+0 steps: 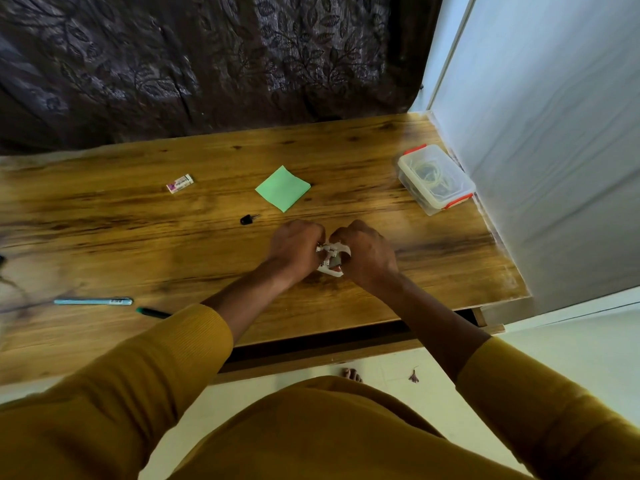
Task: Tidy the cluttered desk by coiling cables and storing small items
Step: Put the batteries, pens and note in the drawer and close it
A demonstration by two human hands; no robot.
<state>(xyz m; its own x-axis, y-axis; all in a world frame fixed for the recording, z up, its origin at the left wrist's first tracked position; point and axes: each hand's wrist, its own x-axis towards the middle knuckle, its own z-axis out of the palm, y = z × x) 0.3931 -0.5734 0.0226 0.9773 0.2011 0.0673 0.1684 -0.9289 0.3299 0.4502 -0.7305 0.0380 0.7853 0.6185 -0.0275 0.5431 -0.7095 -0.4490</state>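
Both hands meet over the middle of the wooden desk. My left hand and my right hand curl round a small white bundle, which looks like a coiled white cable or crumpled strip with a grey part inside; most of it is hidden by the fingers. A clear plastic box with red clips stands at the desk's right end, lid on, with yellowish bands inside. Loose on the desk lie a green sticky note, a white eraser, a small black key-like item, a light blue pen and a dark green pen.
A dark patterned curtain hangs behind the desk. A white wall closes off the right side, close to the plastic box. A dark cable trace shows at the far left edge. My foot is on the pale floor below the desk.
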